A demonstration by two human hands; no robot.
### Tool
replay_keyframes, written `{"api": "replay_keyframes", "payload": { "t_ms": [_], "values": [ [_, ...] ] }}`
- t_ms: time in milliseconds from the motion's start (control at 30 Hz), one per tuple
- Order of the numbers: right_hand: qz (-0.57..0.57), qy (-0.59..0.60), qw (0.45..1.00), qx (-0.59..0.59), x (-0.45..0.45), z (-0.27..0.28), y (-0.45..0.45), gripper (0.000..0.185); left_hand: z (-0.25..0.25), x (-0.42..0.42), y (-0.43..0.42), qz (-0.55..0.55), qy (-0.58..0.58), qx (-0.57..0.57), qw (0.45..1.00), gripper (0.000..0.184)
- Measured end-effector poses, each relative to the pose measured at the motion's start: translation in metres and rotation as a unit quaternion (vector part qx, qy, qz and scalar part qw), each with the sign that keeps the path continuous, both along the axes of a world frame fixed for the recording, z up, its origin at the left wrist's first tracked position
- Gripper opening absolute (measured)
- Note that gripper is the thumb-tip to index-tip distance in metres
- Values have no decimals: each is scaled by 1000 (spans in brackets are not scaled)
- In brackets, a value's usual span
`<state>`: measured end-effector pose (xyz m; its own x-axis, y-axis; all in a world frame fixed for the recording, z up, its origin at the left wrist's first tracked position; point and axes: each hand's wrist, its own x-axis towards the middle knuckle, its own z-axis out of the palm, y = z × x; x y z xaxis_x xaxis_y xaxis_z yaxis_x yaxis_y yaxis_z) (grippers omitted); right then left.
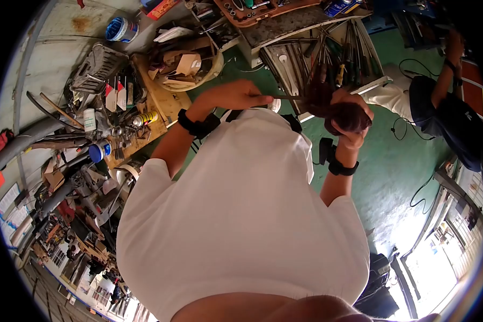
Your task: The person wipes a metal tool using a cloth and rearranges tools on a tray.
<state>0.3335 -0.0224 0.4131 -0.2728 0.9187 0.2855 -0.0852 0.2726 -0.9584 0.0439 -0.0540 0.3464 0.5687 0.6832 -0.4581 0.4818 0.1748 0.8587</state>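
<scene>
Skin: lower edge, below white shirt.
Left hand: fingers gripping a thin rod.
Right hand: fingers around a dark brown object.
Dark brown object: at the rod's far end.

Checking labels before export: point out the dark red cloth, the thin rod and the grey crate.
Dark red cloth (342,115), head view: middle of the bunched fabric.
Thin rod (290,97), head view: exposed length leading to the cloth.
Grey crate (97,70), head view: slatted side.

Rod: far end hidden by dark bundle; co-worker cut off at right; wall papers too small to read.
</scene>
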Motion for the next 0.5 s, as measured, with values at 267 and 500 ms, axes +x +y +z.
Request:
{"api": "replay_keyframes", "payload": {
  "t_ms": [267, 500],
  "values": [
    [-6, -4, 999, -40, -16, 19, -4, 20, -6, 3, -1, 31, -14, 17, 999, 64],
    [160, -68, 983, 49, -24, 45, -6, 17, -7, -7, -6, 29, -51, 17, 998, 55]
  ]
}}
